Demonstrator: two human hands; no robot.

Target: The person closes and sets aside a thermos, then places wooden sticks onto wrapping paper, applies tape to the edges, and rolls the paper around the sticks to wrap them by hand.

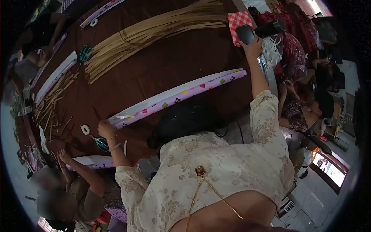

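Note:
At the left end of a long pink-purple patterned paper roll (177,99), my left hand (106,129) has its fingers closed on the rolled edge. My right hand (253,47) is far to the upper right, its fingers around a dark, flat, phone-like object (245,34). That object lies over a red-and-white checked cloth (235,23). A black cylinder (273,28) is just right of it. Teal-handled scissors (102,144) and a white tape roll (85,129) are near my left hand.
Long tan strips (154,33) stretch across the brown-covered table (127,83). More strips (52,100), patterned rolls (56,77) and other scissors (84,53) are at the left. A co-worker's arm (87,174) reaches in at lower left. Another person (299,114) sits at right.

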